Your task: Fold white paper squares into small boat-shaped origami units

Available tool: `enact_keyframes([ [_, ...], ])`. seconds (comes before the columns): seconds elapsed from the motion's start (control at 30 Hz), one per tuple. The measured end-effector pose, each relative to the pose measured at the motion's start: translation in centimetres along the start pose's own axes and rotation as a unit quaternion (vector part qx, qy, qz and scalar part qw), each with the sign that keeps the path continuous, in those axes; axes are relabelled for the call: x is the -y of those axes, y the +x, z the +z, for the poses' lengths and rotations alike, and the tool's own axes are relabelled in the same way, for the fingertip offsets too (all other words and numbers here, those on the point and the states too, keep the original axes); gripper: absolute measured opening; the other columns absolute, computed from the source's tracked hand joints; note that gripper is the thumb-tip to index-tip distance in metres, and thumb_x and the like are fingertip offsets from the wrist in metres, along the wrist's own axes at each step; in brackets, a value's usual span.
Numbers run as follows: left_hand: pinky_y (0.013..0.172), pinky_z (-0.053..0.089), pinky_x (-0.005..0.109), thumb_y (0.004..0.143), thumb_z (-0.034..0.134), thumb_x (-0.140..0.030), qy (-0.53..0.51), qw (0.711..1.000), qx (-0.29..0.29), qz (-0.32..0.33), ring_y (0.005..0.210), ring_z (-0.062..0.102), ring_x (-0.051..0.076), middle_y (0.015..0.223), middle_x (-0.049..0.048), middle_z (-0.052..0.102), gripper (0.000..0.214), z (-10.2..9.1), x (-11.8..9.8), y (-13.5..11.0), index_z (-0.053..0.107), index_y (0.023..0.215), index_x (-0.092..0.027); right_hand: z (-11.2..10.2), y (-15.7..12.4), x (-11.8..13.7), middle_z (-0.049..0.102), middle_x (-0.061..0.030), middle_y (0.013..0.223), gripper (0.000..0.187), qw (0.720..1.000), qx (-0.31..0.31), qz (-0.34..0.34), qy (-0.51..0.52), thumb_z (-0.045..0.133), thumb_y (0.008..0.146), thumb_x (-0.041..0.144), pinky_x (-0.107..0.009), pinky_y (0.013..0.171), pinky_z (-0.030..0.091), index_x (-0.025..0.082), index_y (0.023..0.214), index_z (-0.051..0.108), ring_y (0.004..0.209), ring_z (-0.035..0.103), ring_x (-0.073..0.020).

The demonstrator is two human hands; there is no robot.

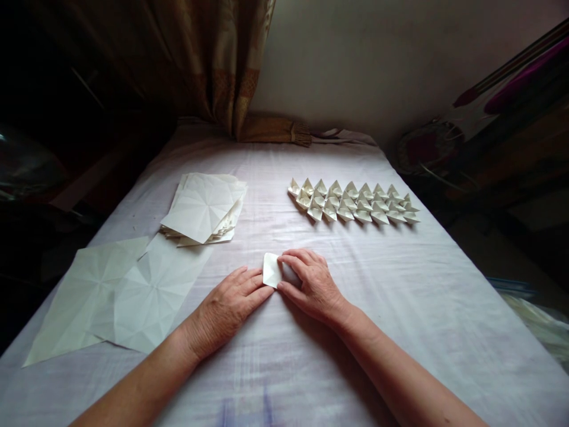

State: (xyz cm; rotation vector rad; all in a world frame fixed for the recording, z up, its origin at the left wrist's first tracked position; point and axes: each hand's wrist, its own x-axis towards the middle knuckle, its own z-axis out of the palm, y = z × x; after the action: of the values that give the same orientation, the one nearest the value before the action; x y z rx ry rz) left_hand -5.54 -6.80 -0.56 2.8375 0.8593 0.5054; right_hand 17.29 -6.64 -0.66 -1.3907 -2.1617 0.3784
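A small folded white paper piece (271, 270) lies on the pale cloth-covered table (400, 308) in front of me. My right hand (311, 284) curls over its right side, thumb and fingers pinching it. My left hand (229, 305) lies flat on the cloth, fingers stretched out, fingertips touching the paper's lower left edge. Beyond my hands, a row of several small folded paper units (353, 203) stands lined up in overlapping ranks.
A stack of creased square sheets (204, 207) sits at the middle left. Two larger creased sheets (120, 293) lie flat near the left edge. A brown curtain (231, 65) hangs at the back. Dark clutter flanks both sides of the table.
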Motion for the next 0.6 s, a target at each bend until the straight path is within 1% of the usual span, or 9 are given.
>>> enact_keyframes([
  [0.07, 0.111, 0.041, 0.045, 0.096, 0.043, -0.010, 0.000, 1.000, -0.005, -0.003, 0.125, 0.054, 0.020, 0.126, 0.0070, 0.065, 0.033, 0.17, 0.05, -0.17, 0.060, 0.123, -0.021, 0.06, -0.01, 0.26, 0.064, -0.0098, 0.120, 0.037, 1.000, -0.001, 0.010, 0.005, 0.068, 0.080, 0.025, -0.045, 0.096, 0.039, 0.024, 0.116, 0.061, 0.111, 0.056, -0.0275],
  [0.17, 0.113, 0.038, 0.045, 0.097, 0.035, -0.008, 0.003, 0.999, -0.039, -0.003, 0.123, 0.055, 0.019, 0.119, 0.0068, 0.068, 0.034, 0.45, 0.11, -0.49, 0.059, 0.120, -0.018, 0.29, -0.10, 0.58, 0.064, -0.0098, 0.120, 0.037, 1.000, -0.002, 0.027, 0.010, 0.067, 0.080, 0.023, -0.046, 0.095, 0.038, 0.024, 0.116, 0.061, 0.112, 0.055, -0.0284],
  [0.27, 0.113, 0.038, 0.044, 0.098, 0.032, -0.007, 0.019, 0.998, -0.064, -0.007, 0.119, 0.056, 0.018, 0.118, 0.0074, 0.067, 0.038, 0.62, 0.03, -0.70, 0.055, 0.127, -0.017, 0.52, -0.21, 0.74, 0.063, -0.0094, 0.122, 0.039, 0.999, -0.001, 0.034, 0.007, 0.068, 0.079, 0.022, -0.047, 0.096, 0.037, 0.024, 0.117, 0.061, 0.114, 0.054, -0.0285],
  [0.4, 0.111, 0.040, 0.045, 0.094, 0.036, -0.004, 0.048, 0.997, -0.046, -0.028, 0.115, 0.057, 0.020, 0.118, 0.0082, 0.064, 0.043, 0.74, -0.13, -0.72, 0.055, 0.131, -0.019, 0.58, -0.31, 0.77, 0.064, -0.0091, 0.122, 0.036, 0.999, -0.007, 0.037, 0.006, 0.067, 0.081, 0.023, -0.046, 0.095, 0.038, 0.024, 0.116, 0.061, 0.114, 0.054, -0.0280],
  [0.5, 0.111, 0.040, 0.047, 0.093, 0.038, -0.004, 0.049, 0.998, -0.033, -0.027, 0.114, 0.056, 0.022, 0.118, 0.0088, 0.063, 0.043, 0.82, -0.10, -0.58, 0.056, 0.130, -0.018, 0.49, -0.33, 0.83, 0.063, -0.0087, 0.123, 0.038, 0.999, -0.002, 0.035, 0.005, 0.068, 0.080, 0.023, -0.046, 0.096, 0.037, 0.024, 0.117, 0.060, 0.114, 0.054, -0.0278],
  [0.6, 0.110, 0.040, 0.046, 0.094, 0.038, -0.005, 0.045, 0.998, -0.039, -0.027, 0.112, 0.056, 0.021, 0.114, 0.0078, 0.063, 0.042, 0.83, -0.01, -0.40, 0.056, 0.129, -0.018, 0.50, -0.33, 1.07, 0.063, -0.0090, 0.123, 0.038, 0.999, -0.001, 0.037, -0.003, 0.069, 0.079, 0.025, -0.047, 0.096, 0.037, 0.024, 0.116, 0.060, 0.114, 0.054, -0.0282],
])
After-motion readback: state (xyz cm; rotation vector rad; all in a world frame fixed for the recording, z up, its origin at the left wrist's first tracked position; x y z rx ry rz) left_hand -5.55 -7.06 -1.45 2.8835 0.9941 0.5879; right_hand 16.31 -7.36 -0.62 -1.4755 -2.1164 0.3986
